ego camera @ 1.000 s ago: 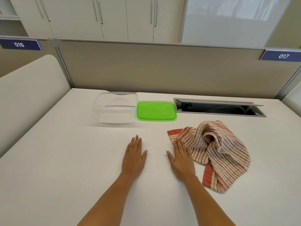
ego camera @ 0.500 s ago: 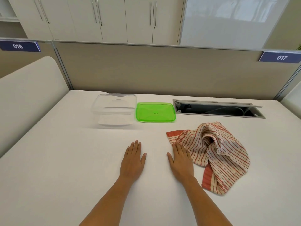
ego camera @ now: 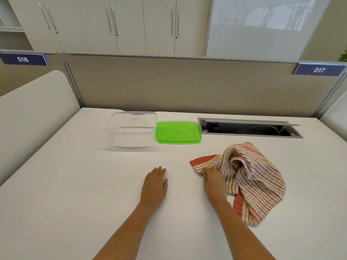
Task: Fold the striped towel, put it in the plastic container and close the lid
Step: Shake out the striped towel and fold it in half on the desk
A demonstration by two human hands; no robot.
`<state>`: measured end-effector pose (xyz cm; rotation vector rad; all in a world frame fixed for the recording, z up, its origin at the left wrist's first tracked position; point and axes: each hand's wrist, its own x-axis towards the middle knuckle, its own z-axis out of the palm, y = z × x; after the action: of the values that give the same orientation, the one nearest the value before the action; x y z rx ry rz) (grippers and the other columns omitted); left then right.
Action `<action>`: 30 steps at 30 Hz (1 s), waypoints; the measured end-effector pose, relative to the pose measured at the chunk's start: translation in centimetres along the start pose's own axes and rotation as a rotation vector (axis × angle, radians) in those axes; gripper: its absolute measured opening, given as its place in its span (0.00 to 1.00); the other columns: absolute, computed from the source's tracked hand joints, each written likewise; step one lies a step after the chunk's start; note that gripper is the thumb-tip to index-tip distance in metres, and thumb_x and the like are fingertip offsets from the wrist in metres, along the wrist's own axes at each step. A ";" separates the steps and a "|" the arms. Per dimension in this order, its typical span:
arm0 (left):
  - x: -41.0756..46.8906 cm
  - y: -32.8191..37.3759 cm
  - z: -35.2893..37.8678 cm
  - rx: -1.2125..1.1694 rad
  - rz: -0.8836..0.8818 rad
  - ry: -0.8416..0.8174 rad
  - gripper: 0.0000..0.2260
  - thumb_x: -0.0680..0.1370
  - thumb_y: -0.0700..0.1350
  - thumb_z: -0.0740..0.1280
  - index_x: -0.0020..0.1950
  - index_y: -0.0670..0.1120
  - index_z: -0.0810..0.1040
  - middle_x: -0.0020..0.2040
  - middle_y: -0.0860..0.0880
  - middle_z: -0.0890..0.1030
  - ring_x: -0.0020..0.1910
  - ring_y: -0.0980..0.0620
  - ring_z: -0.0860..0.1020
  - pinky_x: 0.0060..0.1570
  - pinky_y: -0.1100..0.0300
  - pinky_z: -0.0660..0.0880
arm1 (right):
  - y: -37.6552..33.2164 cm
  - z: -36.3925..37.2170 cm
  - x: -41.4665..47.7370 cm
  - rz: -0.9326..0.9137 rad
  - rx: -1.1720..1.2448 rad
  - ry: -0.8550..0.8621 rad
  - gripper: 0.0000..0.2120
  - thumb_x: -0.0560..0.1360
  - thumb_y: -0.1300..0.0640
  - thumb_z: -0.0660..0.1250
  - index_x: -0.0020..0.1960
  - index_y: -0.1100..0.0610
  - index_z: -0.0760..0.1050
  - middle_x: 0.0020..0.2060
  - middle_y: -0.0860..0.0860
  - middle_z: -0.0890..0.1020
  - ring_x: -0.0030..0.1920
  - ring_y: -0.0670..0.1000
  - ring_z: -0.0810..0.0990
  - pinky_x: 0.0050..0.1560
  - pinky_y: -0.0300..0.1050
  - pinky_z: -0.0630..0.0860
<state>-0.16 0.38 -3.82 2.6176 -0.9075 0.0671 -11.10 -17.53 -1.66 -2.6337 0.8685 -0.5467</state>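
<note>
White desk [ego camera: 75,184] against beige partition [ego camera: 187,83], white cabinets [ego camera: 112,21] behind.

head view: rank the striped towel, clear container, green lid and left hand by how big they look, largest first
1. striped towel, though it lies nearer the camera than the box
2. clear container
3. green lid
4. left hand; close to the lid in apparent size, and nearer, so unsure

- The towel [ego camera: 251,177] is cream with thin red stripes and solid red ends.
- The lid [ego camera: 178,132] is bright green.
- The container [ego camera: 131,130] is clear.
- The table [ego camera: 75,203] is white.
- The number signs [ego camera: 319,70] are dark blue with white numbers.
- The cupboards [ego camera: 131,25] are white.
</note>
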 end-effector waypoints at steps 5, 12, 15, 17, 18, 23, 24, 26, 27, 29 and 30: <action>0.9 2.1 -1.9 -0.263 0.001 -0.014 0.23 0.78 0.51 0.59 0.73 0.52 0.61 0.70 0.53 0.70 0.69 0.53 0.69 0.65 0.57 0.66 | -1.0 -1.6 1.4 0.080 0.390 -0.027 0.09 0.79 0.57 0.59 0.54 0.59 0.76 0.49 0.53 0.81 0.51 0.54 0.78 0.44 0.41 0.66; 4.0 7.0 -6.5 -0.667 0.231 0.054 0.31 0.72 0.57 0.68 0.72 0.54 0.62 0.70 0.56 0.71 0.64 0.59 0.71 0.61 0.65 0.67 | -5.4 -8.2 3.7 -0.103 0.567 -0.045 0.08 0.76 0.53 0.67 0.49 0.57 0.79 0.41 0.52 0.83 0.42 0.50 0.79 0.40 0.35 0.71; 5.2 8.4 -8.9 -0.926 0.170 0.010 0.26 0.72 0.51 0.71 0.68 0.54 0.68 0.59 0.54 0.78 0.56 0.58 0.76 0.53 0.73 0.71 | -7.0 -11.7 4.3 -0.159 0.668 -0.087 0.09 0.75 0.52 0.67 0.48 0.56 0.80 0.41 0.51 0.83 0.42 0.50 0.81 0.43 0.36 0.75; 5.8 9.0 -10.5 -1.079 0.133 -0.026 0.18 0.73 0.46 0.71 0.61 0.51 0.74 0.52 0.51 0.81 0.49 0.57 0.78 0.49 0.69 0.74 | -7.6 -13.9 4.5 -0.183 0.745 -0.102 0.10 0.76 0.50 0.66 0.48 0.55 0.80 0.41 0.51 0.84 0.44 0.51 0.83 0.46 0.46 0.79; 5.9 9.2 -11.3 -1.136 0.122 -0.030 0.13 0.73 0.44 0.70 0.57 0.49 0.77 0.50 0.50 0.82 0.47 0.57 0.79 0.49 0.63 0.76 | -7.7 -14.8 4.6 -0.191 0.774 -0.089 0.10 0.76 0.49 0.65 0.48 0.54 0.80 0.41 0.50 0.84 0.44 0.51 0.83 0.47 0.47 0.79; 5.7 10.9 -15.6 -1.203 0.174 0.114 0.07 0.74 0.44 0.70 0.51 0.50 0.82 0.45 0.47 0.84 0.44 0.52 0.80 0.50 0.51 0.79 | -9.0 -18.4 5.5 -0.304 0.568 0.029 0.11 0.73 0.42 0.65 0.48 0.49 0.74 0.39 0.42 0.79 0.41 0.43 0.78 0.42 0.38 0.76; 5.8 11.4 -16.3 -1.185 0.210 0.139 0.07 0.73 0.44 0.70 0.50 0.50 0.83 0.43 0.47 0.83 0.43 0.52 0.79 0.48 0.50 0.78 | -9.3 -18.9 5.8 -0.324 0.514 0.064 0.14 0.72 0.42 0.66 0.49 0.51 0.74 0.39 0.43 0.78 0.40 0.44 0.77 0.41 0.38 0.75; 6.0 12.3 -17.4 -1.151 0.265 0.160 0.05 0.73 0.43 0.70 0.47 0.45 0.83 0.40 0.45 0.82 0.40 0.52 0.76 0.43 0.52 0.76 | -10.1 -20.2 6.3 -0.366 0.483 0.146 0.14 0.71 0.44 0.68 0.46 0.55 0.76 0.35 0.45 0.77 0.37 0.45 0.76 0.38 0.37 0.73; 6.1 12.6 -17.8 -1.171 0.273 0.153 0.04 0.73 0.43 0.70 0.45 0.45 0.83 0.40 0.45 0.82 0.40 0.52 0.75 0.43 0.53 0.75 | -10.3 -20.9 6.4 -0.385 0.499 0.188 0.12 0.72 0.46 0.69 0.43 0.56 0.76 0.33 0.45 0.76 0.35 0.45 0.75 0.36 0.36 0.71; 6.4 12.7 -18.1 -1.243 0.258 0.115 0.03 0.72 0.42 0.71 0.44 0.48 0.83 0.40 0.46 0.83 0.40 0.52 0.78 0.45 0.55 0.76 | -10.6 -22.4 6.6 -0.397 0.564 0.268 0.11 0.72 0.49 0.70 0.41 0.57 0.77 0.31 0.46 0.76 0.33 0.47 0.74 0.34 0.37 0.71; 6.5 12.6 -18.0 -1.256 0.251 0.095 0.04 0.72 0.41 0.71 0.44 0.49 0.83 0.40 0.46 0.84 0.40 0.52 0.78 0.44 0.57 0.77 | -10.8 -23.3 6.7 -0.391 0.613 0.298 0.09 0.72 0.50 0.71 0.41 0.56 0.77 0.32 0.46 0.77 0.34 0.47 0.76 0.34 0.38 0.72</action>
<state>-1.36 -6.12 18.15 1.3276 -0.8284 -0.2376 -11.19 -17.43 24.85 -2.1697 0.1846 -1.1205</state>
